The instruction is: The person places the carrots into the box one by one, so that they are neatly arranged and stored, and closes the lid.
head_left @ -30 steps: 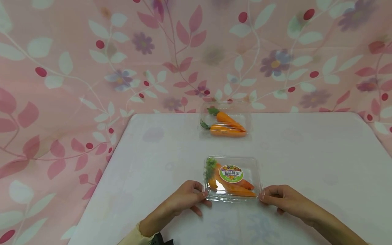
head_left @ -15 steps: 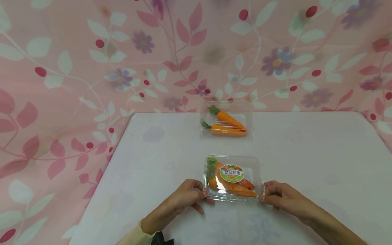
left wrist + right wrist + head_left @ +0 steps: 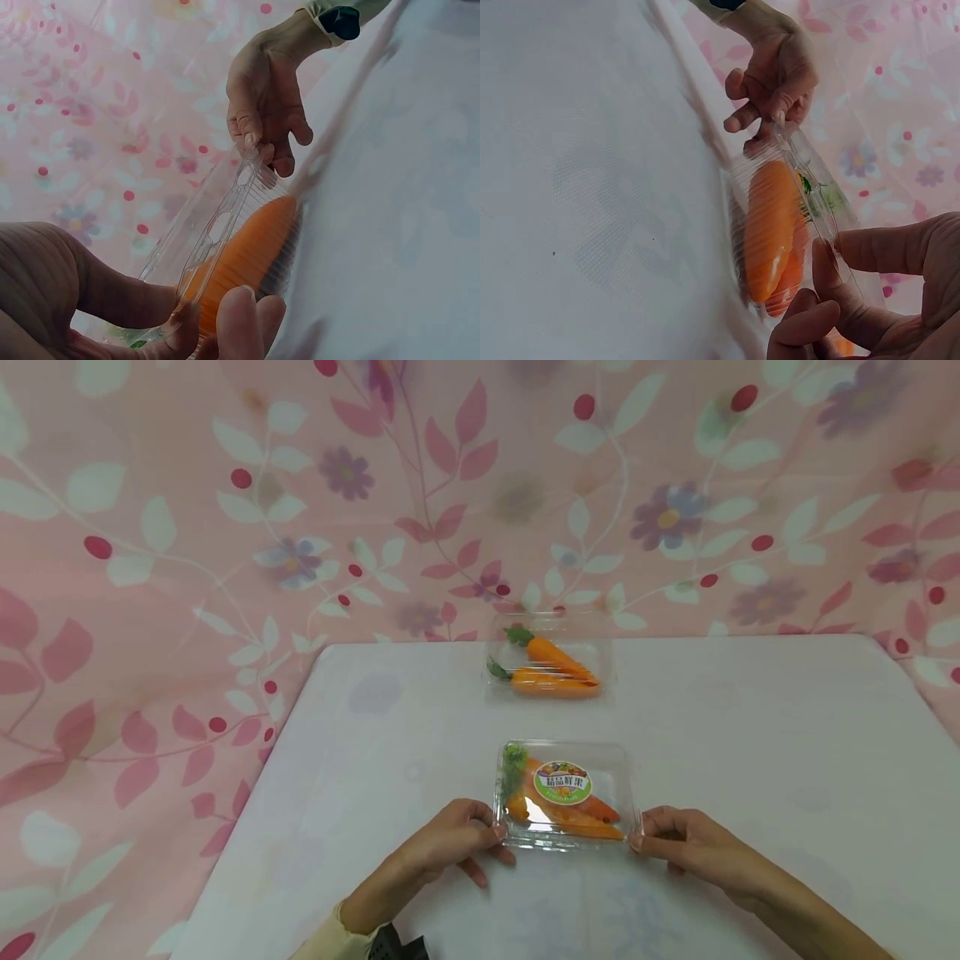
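Note:
A clear plastic clamshell box (image 3: 618,768) lies near the front of the table, a round fruit label on its lid. Several orange carrots (image 3: 573,818) with green tops at the left show through it. My left hand (image 3: 453,842) pinches the box's rim at the near left corner between thumb and forefinger, other fingers loose below. At the near right corner my right hand (image 3: 693,845) pinches the rim likewise. In both wrist views the lid (image 3: 214,225) and base rims lie close together between thumb and finger. Whether the lid is fully latched I cannot tell.
Farther back, near the table's rear edge, stands a second clear clamshell box (image 3: 498,693) with two carrots (image 3: 555,683) inside. A white cloth covers the table (image 3: 750,735). Behind it hangs a pink floral cloth (image 3: 420,485).
Both hands keep their pinch on the near box's corners. The view shifts slightly; otherwise the boxes and hands stay nearly where they were.

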`<action>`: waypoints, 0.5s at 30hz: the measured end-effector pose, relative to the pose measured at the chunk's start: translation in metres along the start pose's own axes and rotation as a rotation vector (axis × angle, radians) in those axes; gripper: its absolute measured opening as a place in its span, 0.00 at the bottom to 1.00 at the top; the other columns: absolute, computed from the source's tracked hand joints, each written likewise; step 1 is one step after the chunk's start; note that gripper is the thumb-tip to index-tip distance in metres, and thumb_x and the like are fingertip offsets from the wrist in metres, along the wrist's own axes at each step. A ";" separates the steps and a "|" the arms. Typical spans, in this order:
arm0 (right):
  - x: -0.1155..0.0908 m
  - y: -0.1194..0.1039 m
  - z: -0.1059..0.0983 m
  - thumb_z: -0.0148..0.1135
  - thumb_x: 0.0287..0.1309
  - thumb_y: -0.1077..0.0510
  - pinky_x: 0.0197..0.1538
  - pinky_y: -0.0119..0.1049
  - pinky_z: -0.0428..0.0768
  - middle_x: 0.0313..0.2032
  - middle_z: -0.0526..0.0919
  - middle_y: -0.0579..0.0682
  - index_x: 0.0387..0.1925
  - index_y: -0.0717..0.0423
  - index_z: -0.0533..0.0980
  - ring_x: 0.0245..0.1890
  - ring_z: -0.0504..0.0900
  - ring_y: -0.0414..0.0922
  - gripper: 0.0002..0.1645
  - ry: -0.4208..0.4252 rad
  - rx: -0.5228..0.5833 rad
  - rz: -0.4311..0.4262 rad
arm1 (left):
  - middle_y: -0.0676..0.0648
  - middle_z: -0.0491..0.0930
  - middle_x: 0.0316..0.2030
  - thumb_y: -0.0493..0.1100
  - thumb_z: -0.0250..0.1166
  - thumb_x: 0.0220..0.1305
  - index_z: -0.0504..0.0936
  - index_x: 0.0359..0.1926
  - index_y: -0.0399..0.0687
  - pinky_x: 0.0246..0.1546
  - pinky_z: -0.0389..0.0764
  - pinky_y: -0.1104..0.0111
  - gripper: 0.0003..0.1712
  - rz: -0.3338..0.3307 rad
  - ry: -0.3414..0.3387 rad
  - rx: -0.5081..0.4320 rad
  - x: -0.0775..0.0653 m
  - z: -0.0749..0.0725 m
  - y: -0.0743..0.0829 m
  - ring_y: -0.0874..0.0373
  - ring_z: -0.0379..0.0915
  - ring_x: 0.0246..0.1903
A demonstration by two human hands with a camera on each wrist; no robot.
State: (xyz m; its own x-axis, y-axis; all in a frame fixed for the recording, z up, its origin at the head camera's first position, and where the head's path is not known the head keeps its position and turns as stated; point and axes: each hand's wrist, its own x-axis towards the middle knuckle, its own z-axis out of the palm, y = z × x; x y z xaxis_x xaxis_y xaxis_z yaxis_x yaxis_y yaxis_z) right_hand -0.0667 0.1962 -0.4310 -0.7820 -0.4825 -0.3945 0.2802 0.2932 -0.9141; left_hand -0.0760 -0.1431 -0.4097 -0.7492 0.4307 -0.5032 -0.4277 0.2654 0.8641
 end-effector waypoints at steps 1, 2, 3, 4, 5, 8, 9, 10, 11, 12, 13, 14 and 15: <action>0.000 0.000 0.000 0.62 0.66 0.54 0.30 0.32 0.74 0.39 0.75 0.51 0.35 0.67 0.75 0.36 0.72 0.45 0.16 0.005 -0.005 0.002 | 0.31 0.84 0.33 0.35 0.59 0.65 0.75 0.34 0.33 0.17 0.81 0.68 0.07 0.000 0.000 0.000 0.000 -0.001 0.000 0.43 0.84 0.38; 0.001 -0.001 0.000 0.62 0.66 0.54 0.31 0.32 0.74 0.39 0.75 0.51 0.36 0.67 0.75 0.37 0.72 0.45 0.16 0.009 -0.009 0.005 | 0.31 0.84 0.33 0.36 0.59 0.65 0.75 0.34 0.33 0.17 0.81 0.68 0.07 -0.001 0.000 0.002 0.001 -0.001 0.000 0.43 0.84 0.38; 0.001 -0.001 0.001 0.62 0.66 0.54 0.31 0.32 0.74 0.39 0.75 0.50 0.36 0.67 0.75 0.37 0.72 0.45 0.16 0.012 -0.013 0.009 | 0.31 0.84 0.33 0.36 0.59 0.65 0.76 0.35 0.33 0.17 0.81 0.68 0.07 -0.003 0.000 0.004 0.001 -0.002 0.001 0.43 0.84 0.38; 0.002 -0.002 0.001 0.62 0.66 0.54 0.31 0.32 0.74 0.39 0.76 0.49 0.36 0.67 0.75 0.37 0.72 0.45 0.16 0.015 -0.016 0.014 | 0.31 0.84 0.33 0.36 0.59 0.66 0.76 0.35 0.33 0.17 0.81 0.68 0.07 -0.006 0.000 0.007 0.001 -0.002 0.001 0.43 0.84 0.38; 0.002 -0.002 0.001 0.62 0.66 0.54 0.31 0.32 0.74 0.38 0.76 0.50 0.36 0.66 0.75 0.37 0.72 0.45 0.16 0.017 -0.019 0.017 | 0.31 0.84 0.33 0.36 0.59 0.66 0.76 0.35 0.33 0.17 0.81 0.68 0.07 -0.008 0.001 0.011 0.002 -0.003 0.001 0.43 0.84 0.38; 0.004 -0.005 0.001 0.62 0.66 0.53 0.31 0.32 0.74 0.37 0.76 0.49 0.36 0.66 0.76 0.37 0.72 0.45 0.17 0.027 -0.031 0.025 | 0.32 0.85 0.33 0.36 0.60 0.66 0.76 0.37 0.32 0.17 0.82 0.67 0.08 -0.012 0.005 0.016 0.003 -0.005 0.002 0.44 0.84 0.38; 0.005 -0.006 0.001 0.62 0.66 0.52 0.31 0.32 0.74 0.36 0.76 0.49 0.37 0.66 0.76 0.37 0.72 0.45 0.17 0.030 -0.033 0.026 | 0.32 0.85 0.33 0.37 0.60 0.66 0.76 0.37 0.31 0.18 0.82 0.67 0.08 -0.011 0.006 0.017 0.003 -0.006 0.002 0.44 0.84 0.38; 0.006 -0.007 0.001 0.62 0.65 0.52 0.31 0.32 0.74 0.36 0.76 0.49 0.37 0.65 0.77 0.37 0.72 0.45 0.17 0.036 -0.035 0.030 | 0.32 0.85 0.33 0.37 0.60 0.66 0.76 0.38 0.31 0.18 0.82 0.66 0.09 -0.010 0.009 0.016 0.004 -0.007 0.002 0.44 0.84 0.38; 0.007 -0.008 0.001 0.62 0.65 0.52 0.31 0.32 0.74 0.36 0.76 0.50 0.37 0.65 0.77 0.37 0.72 0.45 0.17 0.041 -0.037 0.031 | 0.32 0.85 0.33 0.37 0.60 0.66 0.76 0.38 0.31 0.18 0.82 0.66 0.09 -0.010 0.011 0.014 0.005 -0.008 0.003 0.44 0.84 0.38; 0.009 -0.008 0.000 0.62 0.65 0.51 0.31 0.33 0.75 0.36 0.76 0.50 0.38 0.65 0.77 0.37 0.72 0.45 0.17 0.045 -0.037 0.035 | 0.32 0.85 0.33 0.37 0.60 0.67 0.76 0.38 0.31 0.18 0.83 0.65 0.09 -0.010 0.012 0.011 0.006 -0.009 0.003 0.44 0.84 0.39; 0.010 -0.010 0.000 0.63 0.65 0.51 0.32 0.33 0.75 0.36 0.77 0.49 0.38 0.65 0.77 0.38 0.72 0.45 0.18 0.051 -0.037 0.040 | 0.32 0.85 0.33 0.37 0.60 0.67 0.76 0.39 0.31 0.19 0.83 0.65 0.10 -0.010 0.014 0.010 0.007 -0.010 0.003 0.44 0.84 0.39; 0.012 -0.011 -0.001 0.63 0.65 0.50 0.32 0.33 0.75 0.36 0.77 0.49 0.39 0.65 0.77 0.38 0.72 0.45 0.19 0.055 -0.036 0.045 | 0.32 0.85 0.33 0.38 0.60 0.67 0.76 0.39 0.31 0.19 0.83 0.65 0.10 -0.009 0.016 0.010 0.009 -0.012 0.003 0.44 0.84 0.39; 0.014 -0.011 -0.002 0.63 0.65 0.50 0.32 0.33 0.75 0.36 0.77 0.49 0.39 0.66 0.77 0.38 0.72 0.45 0.19 0.059 -0.033 0.051 | 0.32 0.85 0.34 0.38 0.60 0.67 0.76 0.40 0.31 0.19 0.83 0.64 0.10 -0.009 0.017 0.010 0.011 -0.013 0.003 0.44 0.84 0.39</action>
State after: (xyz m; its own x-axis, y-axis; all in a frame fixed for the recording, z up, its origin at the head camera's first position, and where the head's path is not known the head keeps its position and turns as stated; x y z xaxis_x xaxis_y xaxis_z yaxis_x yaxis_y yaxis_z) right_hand -0.0812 0.1877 -0.4259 -0.7989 -0.4172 -0.4331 0.3027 0.3434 -0.8891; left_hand -0.0922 -0.1488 -0.4131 -0.7539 0.4134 -0.5105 -0.4297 0.2776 0.8593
